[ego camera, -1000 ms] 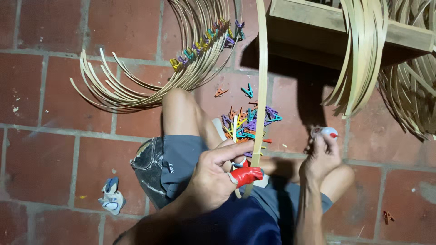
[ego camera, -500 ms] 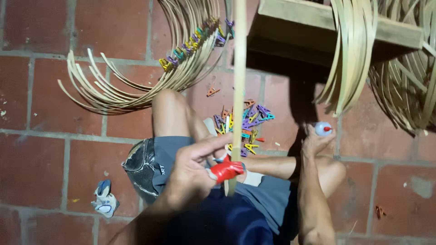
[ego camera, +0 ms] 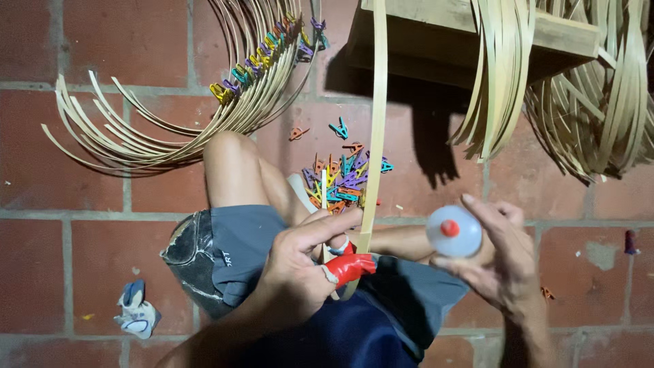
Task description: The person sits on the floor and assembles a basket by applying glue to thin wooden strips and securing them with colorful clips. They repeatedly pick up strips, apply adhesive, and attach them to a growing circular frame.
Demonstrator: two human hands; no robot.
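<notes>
The left hand [ego camera: 300, 266] pinches a bamboo strip [ego camera: 375, 136] with a red-taped finger; the right hand [ego camera: 501, 255] grips a small bottle [ego camera: 453, 232] above clothespins [ego camera: 340, 178] on the brick floor [ego camera: 82, 238].

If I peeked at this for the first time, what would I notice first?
Probably the left hand in the middle, its red-wrapped thumb pinching a long bamboo strip. Beside it, the right hand holds a small bottle with a red tip. Behind them, a heap of colourful clothes pegs lies on the brick floor.
</notes>
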